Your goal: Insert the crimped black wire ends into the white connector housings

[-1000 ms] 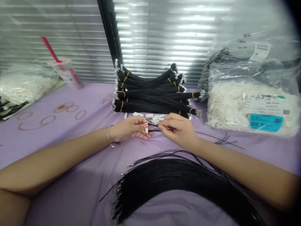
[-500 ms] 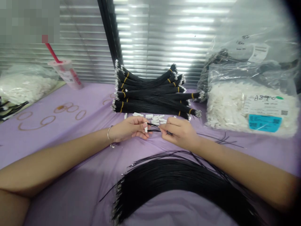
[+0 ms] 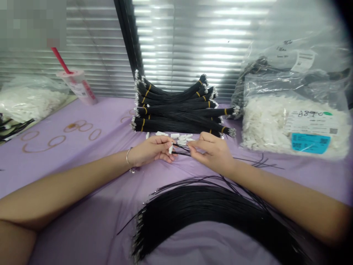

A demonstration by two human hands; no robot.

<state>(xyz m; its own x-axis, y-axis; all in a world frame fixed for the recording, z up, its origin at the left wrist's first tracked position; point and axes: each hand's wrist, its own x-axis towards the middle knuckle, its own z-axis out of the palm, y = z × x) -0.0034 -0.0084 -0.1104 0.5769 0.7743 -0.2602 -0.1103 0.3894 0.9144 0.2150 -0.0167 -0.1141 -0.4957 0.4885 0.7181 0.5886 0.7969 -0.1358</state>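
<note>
My left hand (image 3: pixel 151 149) is closed on a small white connector housing (image 3: pixel 170 148), pinched between thumb and fingers. Several black wires (image 3: pixel 181 153) run from the housing toward the right. My right hand (image 3: pixel 211 151) pinches black wire close by, its thumb and forefinger together; the exact grip point is partly hidden. Behind both hands lie loose white housings (image 3: pixel 182 139) on the purple cloth. Nearer to me spreads a thick curved bunch of black wires (image 3: pixel 209 206) with metal-tipped ends.
Wire bundles (image 3: pixel 176 110) tied with yellow bands are stacked at the back. A clear bag of white parts (image 3: pixel 264 125) stands at the right, another bag (image 3: pixel 30 97) at the left. A cup (image 3: pixel 78 86) with a red straw and several rubber bands (image 3: pixel 56 140) are on the left.
My right hand has shifted slightly, with its fingers less curled around the wires. My left hand holds the white housing in nearly the same place.
</note>
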